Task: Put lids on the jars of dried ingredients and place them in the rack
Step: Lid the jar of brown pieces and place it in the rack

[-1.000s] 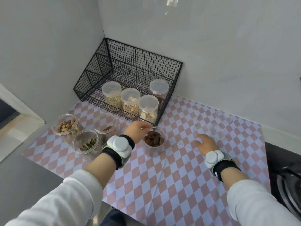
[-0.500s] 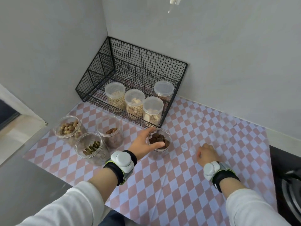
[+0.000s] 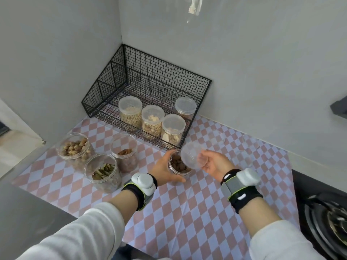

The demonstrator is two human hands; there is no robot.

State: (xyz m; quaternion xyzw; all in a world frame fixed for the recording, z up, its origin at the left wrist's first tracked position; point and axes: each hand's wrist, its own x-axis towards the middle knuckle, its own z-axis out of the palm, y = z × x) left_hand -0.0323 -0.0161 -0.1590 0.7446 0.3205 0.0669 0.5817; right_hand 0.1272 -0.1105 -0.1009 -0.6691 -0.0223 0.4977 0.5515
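An open jar of dark brown pieces (image 3: 178, 165) stands on the checkered mat just in front of the black wire rack (image 3: 150, 79). My left hand (image 3: 163, 171) wraps around its left side. My right hand (image 3: 216, 164) holds a clear lid (image 3: 191, 156) tilted over the jar's right rim. Several lidded jars (image 3: 153, 121) stand inside the rack. Three more open jars sit to the left: nuts (image 3: 75, 149), green pieces (image 3: 103, 172) and brown pieces (image 3: 124, 154).
Clear loose lids (image 3: 218, 137) lie on the mat at the right, faint against the pattern. A gas stove (image 3: 326, 222) borders the mat at the right edge. Grey walls close the corner behind the rack. A metal counter edge (image 3: 22, 199) runs along the left.
My right hand picked a clear lid up from the mat and brought it left over the jar. My left hand shifted from the jar's top to grip its side.
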